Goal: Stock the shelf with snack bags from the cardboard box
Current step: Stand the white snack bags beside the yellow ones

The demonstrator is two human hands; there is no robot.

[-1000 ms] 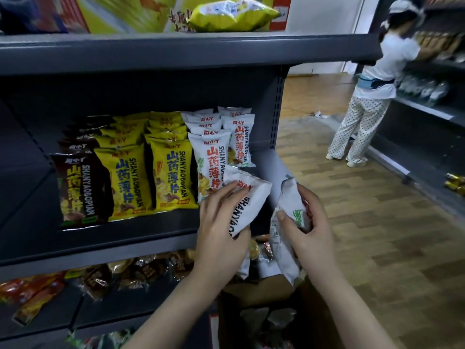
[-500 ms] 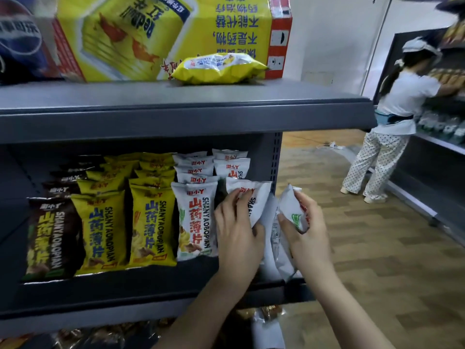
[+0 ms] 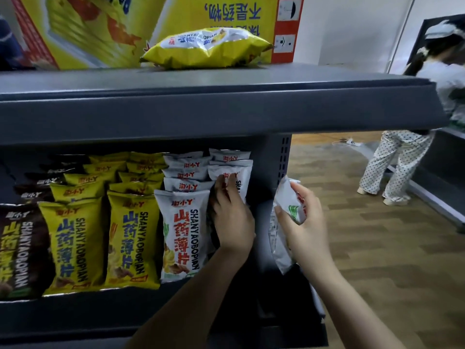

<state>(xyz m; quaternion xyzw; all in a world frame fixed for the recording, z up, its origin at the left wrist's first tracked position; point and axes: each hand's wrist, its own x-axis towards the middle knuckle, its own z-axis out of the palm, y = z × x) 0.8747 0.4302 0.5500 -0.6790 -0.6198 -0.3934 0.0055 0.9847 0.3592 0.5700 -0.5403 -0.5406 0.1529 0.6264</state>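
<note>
Dark grey shop shelving fills the view, with a wood-patterned floor (image 3: 377, 260) running off to the right, where a second person (image 3: 402, 167) in spotted trousers stands at another rack. On the middle shelf (image 3: 75, 316) snack bags stand upright in rows running front to back: brown bags (image 3: 17, 250) at the far left, two rows of yellow bags (image 3: 100, 240), then a row of white bags (image 3: 182, 233).

The left hand (image 3: 232, 220) reaches into the gap to the right of that white row. Its fingers are spread against the front of a white bag (image 3: 236, 177) standing at the back of the last column, just beside the shelf's upright post; whether the thumb grips it I cannot tell.

The right hand (image 3: 304, 227) is held outside the shelf's right end, fingers curled round a second white bag (image 3: 286, 215), which hangs tilted with its lower end pointing down.

On the top shelf (image 3: 226, 107) a single yellow bag (image 3: 208, 47) lies flat in front of a large yellow printed carton (image 3: 105, 28).
</note>
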